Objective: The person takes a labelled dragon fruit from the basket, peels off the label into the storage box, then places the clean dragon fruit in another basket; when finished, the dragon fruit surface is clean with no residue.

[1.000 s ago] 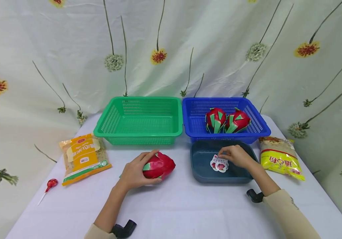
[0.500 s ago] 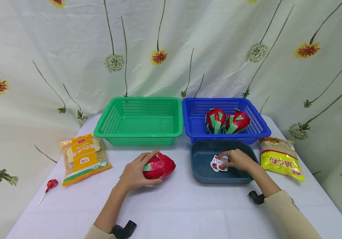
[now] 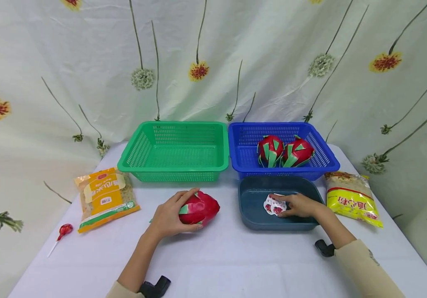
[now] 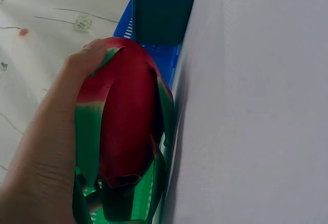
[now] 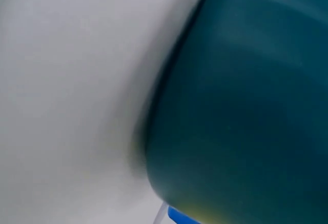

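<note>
Right hand (image 3: 299, 205) lowered packets (image 3: 274, 205) into tray (image 3: 252, 194).

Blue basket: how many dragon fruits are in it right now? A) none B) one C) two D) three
C: two dragon fruits sit side by side in the blue basket, while a third one is on the table, gripped by the left hand.
</note>
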`<state>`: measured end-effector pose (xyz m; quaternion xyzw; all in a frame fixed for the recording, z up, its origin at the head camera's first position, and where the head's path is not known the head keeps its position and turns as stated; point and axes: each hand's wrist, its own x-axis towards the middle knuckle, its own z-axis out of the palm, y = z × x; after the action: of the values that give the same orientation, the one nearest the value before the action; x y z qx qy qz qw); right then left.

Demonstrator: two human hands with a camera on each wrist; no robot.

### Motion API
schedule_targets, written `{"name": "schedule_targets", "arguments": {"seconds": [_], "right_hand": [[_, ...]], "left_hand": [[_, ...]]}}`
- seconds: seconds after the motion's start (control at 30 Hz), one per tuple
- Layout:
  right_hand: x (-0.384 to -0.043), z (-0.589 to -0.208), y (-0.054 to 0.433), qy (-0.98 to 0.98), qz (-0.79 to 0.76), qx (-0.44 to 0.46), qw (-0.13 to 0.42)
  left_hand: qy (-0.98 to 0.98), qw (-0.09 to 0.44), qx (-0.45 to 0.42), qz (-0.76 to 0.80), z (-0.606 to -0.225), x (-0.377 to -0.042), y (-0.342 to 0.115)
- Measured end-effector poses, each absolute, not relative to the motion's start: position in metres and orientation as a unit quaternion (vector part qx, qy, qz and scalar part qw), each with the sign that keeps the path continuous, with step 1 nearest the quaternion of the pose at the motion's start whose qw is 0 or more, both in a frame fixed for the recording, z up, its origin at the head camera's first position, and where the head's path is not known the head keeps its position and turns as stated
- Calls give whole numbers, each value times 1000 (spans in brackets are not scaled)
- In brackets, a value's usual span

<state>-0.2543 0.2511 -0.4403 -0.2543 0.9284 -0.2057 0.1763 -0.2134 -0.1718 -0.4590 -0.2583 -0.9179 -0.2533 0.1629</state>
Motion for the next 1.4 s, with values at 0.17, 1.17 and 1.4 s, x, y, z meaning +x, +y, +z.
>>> {"name": "schedule_targets", "arguments": {"seconds": [0.17, 1.17, 1.4], "right_hand": [[-256, -440, 251, 929, -194, -248, 195], [-260, -335, 305, 939, -259, -104, -203], [-290, -355, 331, 969, -232, -49, -72]], "left_hand": [[-917, 161, -259, -257, -460, -214, -172], [-926, 132, -235, -263, -457, -215, -174], [-923, 115, -254, -266, -455, -213, -173]]}}
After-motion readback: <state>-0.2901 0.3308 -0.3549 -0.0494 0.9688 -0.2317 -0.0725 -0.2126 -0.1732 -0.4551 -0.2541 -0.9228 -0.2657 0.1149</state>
